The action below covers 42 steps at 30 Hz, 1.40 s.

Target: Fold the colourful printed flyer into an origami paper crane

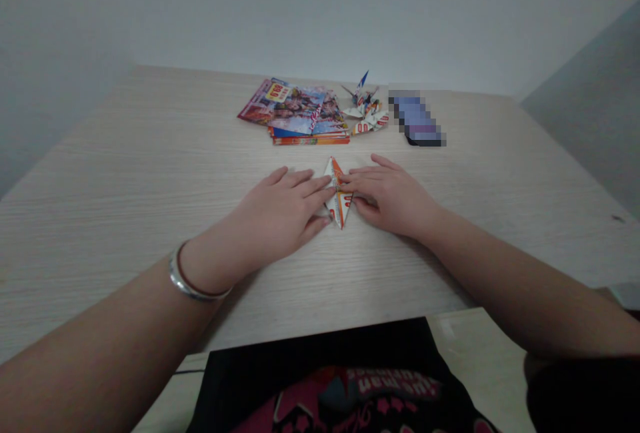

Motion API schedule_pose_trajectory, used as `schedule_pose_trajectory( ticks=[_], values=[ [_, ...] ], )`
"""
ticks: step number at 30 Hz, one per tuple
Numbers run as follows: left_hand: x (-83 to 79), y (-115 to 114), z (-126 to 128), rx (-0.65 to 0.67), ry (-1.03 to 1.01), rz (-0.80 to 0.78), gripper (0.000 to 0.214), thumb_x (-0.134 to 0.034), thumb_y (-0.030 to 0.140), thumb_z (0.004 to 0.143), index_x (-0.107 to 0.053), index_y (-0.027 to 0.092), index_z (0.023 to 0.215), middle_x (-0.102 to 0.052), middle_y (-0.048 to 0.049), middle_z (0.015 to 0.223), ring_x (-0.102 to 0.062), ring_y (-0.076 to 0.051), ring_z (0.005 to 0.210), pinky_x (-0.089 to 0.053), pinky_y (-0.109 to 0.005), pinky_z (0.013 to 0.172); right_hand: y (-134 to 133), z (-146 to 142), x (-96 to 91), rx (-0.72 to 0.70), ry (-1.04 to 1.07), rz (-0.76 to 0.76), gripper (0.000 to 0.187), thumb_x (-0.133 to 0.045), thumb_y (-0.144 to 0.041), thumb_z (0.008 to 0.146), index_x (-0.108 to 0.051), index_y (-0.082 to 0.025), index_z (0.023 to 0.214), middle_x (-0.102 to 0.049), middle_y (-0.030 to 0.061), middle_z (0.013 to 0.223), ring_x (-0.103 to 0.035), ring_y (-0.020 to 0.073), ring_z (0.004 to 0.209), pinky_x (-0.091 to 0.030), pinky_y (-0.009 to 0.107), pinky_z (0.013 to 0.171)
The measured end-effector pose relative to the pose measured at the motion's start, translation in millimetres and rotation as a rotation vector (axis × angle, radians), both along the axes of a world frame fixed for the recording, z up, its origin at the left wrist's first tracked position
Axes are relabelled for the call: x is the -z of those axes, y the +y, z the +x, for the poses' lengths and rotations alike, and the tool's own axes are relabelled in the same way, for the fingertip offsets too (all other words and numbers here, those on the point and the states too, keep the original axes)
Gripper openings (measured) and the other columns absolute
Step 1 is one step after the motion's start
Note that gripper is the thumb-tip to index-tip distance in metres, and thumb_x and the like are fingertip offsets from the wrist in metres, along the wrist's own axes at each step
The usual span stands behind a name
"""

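Observation:
A small diamond-shaped piece of folded paper (345, 205), white and orange with red print, lies on the table with its points facing away from me and toward me. From the left, my left hand (287, 206) reaches over it, fingers stretched and spread, fingertips resting on the paper's left half. On the other side my right hand (393, 196) is also open; its fingertips touch the paper's upper right, and its thumb is near the right edge. The fingertips cover part of the paper's middle. A silver bangle (181, 276) circles my left wrist.
Behind the hands lies a stack of colourful printed leaflets (300, 110). Beside it sit folded paper cranes (367, 113), one with a blue point sticking up. A phone-like dark object (417, 118), blurred out, lies to their right. The pale wood-grain table (125, 153) meets a wall.

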<state>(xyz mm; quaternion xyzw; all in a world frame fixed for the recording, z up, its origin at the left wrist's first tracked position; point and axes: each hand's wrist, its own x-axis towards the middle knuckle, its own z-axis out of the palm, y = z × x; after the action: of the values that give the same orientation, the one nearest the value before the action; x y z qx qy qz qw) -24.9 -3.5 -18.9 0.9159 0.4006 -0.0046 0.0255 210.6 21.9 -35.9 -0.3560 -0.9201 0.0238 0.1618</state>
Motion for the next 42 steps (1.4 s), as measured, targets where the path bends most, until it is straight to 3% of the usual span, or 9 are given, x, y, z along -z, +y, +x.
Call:
schedule_pose_trajectory(
  ticks=[4,9,14,19,23,33,37,42],
  values=[
    [0.0,0,0,0.007,0.006,-0.005,0.055,-0.042,0.041,0.1,-0.046,0.021,0.151,-0.046,-0.0094,0.157,-0.044,-0.036,0.141,-0.033,-0.055,0.116,-1,-2,-1.7,0.053,0.001,-0.078,0.029,-0.057,-0.018,0.088,-0.072,-0.024,0.112,-0.073,0.0058,0.128,-0.064,0.0264,0.125,-0.038,0.058,0.114],
    [-2.3,-2,2,-0.014,0.04,0.019,0.057,-0.045,0.042,0.1,-0.045,0.017,0.152,-0.047,-0.0108,0.157,-0.043,-0.037,0.142,-0.033,-0.055,0.117,-2,-6,-9.3,0.032,-0.101,0.023,0.028,-0.057,-0.015,0.089,-0.074,-0.024,0.11,-0.073,0.0058,0.128,-0.069,0.026,0.116,-0.033,0.058,0.117],
    [-9.5,-3,2,-0.019,0.084,-0.002,0.05,-0.039,0.044,0.104,-0.053,0.022,0.146,-0.05,-0.0065,0.154,-0.046,-0.032,0.141,-0.032,-0.055,0.118,6,6,-12.4,-0.04,-0.077,-0.014,0.029,-0.056,-0.013,0.088,-0.076,-0.024,0.106,-0.075,0.0031,0.123,-0.07,0.0229,0.114,-0.038,0.053,0.116],
    [-10.8,-4,0,0.007,0.114,0.016,0.05,-0.042,0.041,0.103,-0.053,0.02,0.146,-0.052,-0.0082,0.153,-0.048,-0.031,0.14,-0.033,-0.053,0.117,14,21,-8.1,-0.139,-0.024,-0.113,0.031,-0.056,-0.014,0.089,-0.075,-0.025,0.112,-0.073,0.0027,0.128,-0.066,0.0208,0.124,-0.043,0.047,0.116],
    [-10.9,-4,-1,0.052,0.096,0.044,0.049,-0.041,0.04,0.103,-0.053,0.019,0.146,-0.053,-0.0085,0.152,-0.05,-0.031,0.138,-0.035,-0.052,0.115,14,25,-5.8,-0.133,0.025,-0.135,0.026,-0.056,-0.015,0.09,-0.076,-0.021,0.105,-0.073,0.005,0.127,-0.068,0.0204,0.12,-0.052,0.039,0.106],
    [-10.0,-6,-1,0.059,0.093,0.083,0.047,-0.046,0.039,0.1,-0.057,0.019,0.141,-0.055,-0.009,0.15,-0.054,-0.031,0.133,-0.038,-0.054,0.113,2,18,-13.0,-0.024,-0.064,0.016,0.018,-0.058,-0.02,0.09,-0.073,-0.02,0.098,-0.079,0.008,0.104,-0.073,0.0238,0.093,-0.057,0.038,0.085],
    [-7.5,-6,-1,0.061,0.085,0.088,0.048,-0.047,0.04,0.099,-0.057,0.018,0.14,-0.055,-0.0097,0.15,-0.055,-0.032,0.133,-0.038,-0.053,0.113,3,17,-9.6,-0.15,0.015,0.135,0.023,-0.056,-0.019,0.092,-0.075,-0.018,0.105,-0.077,0.0079,0.113,-0.07,0.0242,0.101,-0.056,0.039,0.089],
    [-11.7,-3,-2,0.064,0.088,0.031,0.047,-0.046,0.041,0.1,-0.058,0.018,0.14,-0.056,-0.0093,0.149,-0.054,-0.03,0.134,-0.039,-0.051,0.114,7,20,-5.4,-0.226,0.051,0.105,0.023,-0.057,-0.016,0.09,-0.078,-0.018,0.099,-0.079,0.0054,0.106,-0.069,0.0237,0.101,-0.056,0.04,0.092]
  ],
)
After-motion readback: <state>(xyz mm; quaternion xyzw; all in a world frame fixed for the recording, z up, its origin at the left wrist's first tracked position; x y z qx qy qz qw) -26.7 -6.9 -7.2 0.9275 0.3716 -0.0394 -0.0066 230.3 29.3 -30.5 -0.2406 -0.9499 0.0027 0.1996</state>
